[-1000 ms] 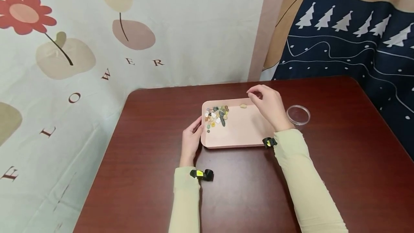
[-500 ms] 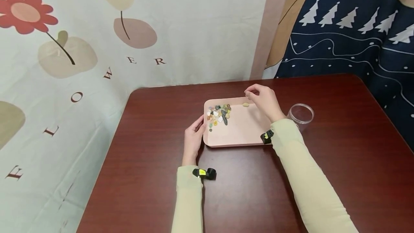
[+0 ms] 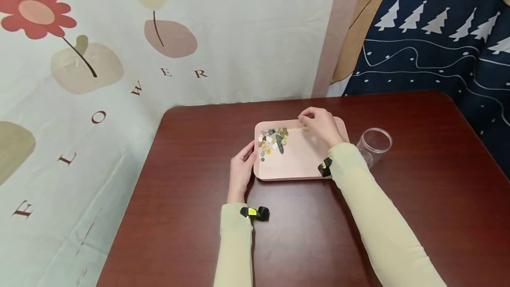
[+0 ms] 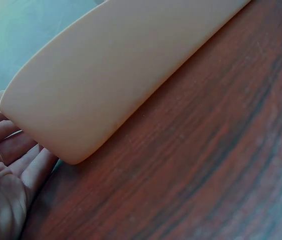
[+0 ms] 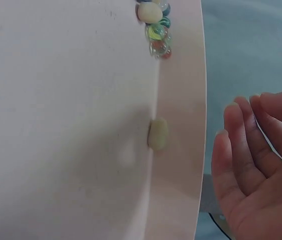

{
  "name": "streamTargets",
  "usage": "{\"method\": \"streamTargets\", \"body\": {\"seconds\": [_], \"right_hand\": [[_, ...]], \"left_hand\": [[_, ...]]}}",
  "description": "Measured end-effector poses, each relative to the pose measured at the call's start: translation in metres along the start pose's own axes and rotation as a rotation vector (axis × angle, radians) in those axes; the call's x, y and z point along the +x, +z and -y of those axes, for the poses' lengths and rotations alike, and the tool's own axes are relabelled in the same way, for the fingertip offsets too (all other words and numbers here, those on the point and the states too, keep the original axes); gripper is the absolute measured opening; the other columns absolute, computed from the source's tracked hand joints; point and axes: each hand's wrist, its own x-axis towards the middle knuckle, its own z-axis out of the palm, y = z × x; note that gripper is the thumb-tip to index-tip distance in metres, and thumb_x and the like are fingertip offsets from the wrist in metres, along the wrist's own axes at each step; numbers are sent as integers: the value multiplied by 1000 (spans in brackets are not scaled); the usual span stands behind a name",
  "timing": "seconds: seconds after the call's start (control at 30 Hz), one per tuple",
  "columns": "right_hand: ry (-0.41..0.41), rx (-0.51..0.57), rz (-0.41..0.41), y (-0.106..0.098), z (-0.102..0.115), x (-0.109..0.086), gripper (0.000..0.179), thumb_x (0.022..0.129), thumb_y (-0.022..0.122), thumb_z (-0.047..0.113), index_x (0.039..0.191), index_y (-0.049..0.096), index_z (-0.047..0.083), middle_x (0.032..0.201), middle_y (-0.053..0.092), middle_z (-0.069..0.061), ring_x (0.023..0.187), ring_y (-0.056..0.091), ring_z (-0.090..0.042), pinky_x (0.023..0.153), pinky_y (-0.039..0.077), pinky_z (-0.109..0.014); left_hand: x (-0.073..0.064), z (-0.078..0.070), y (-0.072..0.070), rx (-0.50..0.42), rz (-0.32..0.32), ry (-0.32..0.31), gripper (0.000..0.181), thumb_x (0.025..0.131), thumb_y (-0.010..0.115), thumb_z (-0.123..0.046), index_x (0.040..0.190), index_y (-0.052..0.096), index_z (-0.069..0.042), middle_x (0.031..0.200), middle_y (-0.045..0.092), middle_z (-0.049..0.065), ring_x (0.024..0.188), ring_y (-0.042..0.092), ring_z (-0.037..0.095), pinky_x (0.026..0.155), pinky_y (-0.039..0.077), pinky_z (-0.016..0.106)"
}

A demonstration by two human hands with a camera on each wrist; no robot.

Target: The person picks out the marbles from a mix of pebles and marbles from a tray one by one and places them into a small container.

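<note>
At the bottom of the head view, two pale sleeves (image 3: 237, 251) reach up over a dark red-brown table (image 3: 179, 234), each with a black wrist camera (image 3: 255, 213) at its cuff. At the frame's centre, the left hand (image 3: 241, 172) touches the left end of a pink tray (image 3: 303, 158); its fingers are extended and slightly spread against the end wall. Inside, at the tray's left, mixed stones and glass beads (image 3: 274, 141) lie clustered. Right of the tray, partly behind the right sleeve, stands a clear jar (image 3: 372, 147). The right hand (image 3: 320, 125) hovers at the tray's upper edge, fingers side by side and loosely bent, thumb tip close to the forefinger's; whether they meet cannot be told. In the middle of the right wrist view, a pale stone (image 5: 158, 134) lies where tray floor meets wall, apart from the fingertips. Farther off, a flower-printed cloth (image 3: 247, 34) fills the upper left, a navy tree-patterned cloth (image 3: 426, 52) the upper right.
</note>
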Motion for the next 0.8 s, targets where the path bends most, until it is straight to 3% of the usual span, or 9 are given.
{"method": "streamTargets", "body": {"seconds": [0.27, 0.53, 0.8], "right_hand": [[58, 3, 16, 10, -5, 9, 16, 86, 58, 27, 96, 64, 16, 93, 60, -2, 86, 51, -19, 77, 42, -34], [113, 41, 148, 24, 1, 15, 20, 88, 55, 24, 103, 61, 11, 90, 62, -14, 80, 59, -25, 64, 50, -35], [96, 2, 225, 33, 3, 15, 20, 87, 57, 17, 104, 62, 8, 90, 60, -12, 78, 56, -24, 58, 47, -27]], "left_hand": [[-1, -2, 2, -13, 9, -14, 33, 87, 58, -15, 120, 58, -17, 118, 57, 2, 107, 53, 10, 87, 44, 25], [0, -3, 0, -15, 1, -30, 34, 86, 59, -16, 120, 59, -18, 119, 56, 1, 108, 52, 7, 88, 43, 23], [-1, -1, 1, -12, -6, -37, 34, 86, 59, -17, 120, 59, -18, 118, 57, 0, 108, 52, 7, 87, 43, 23]]}}
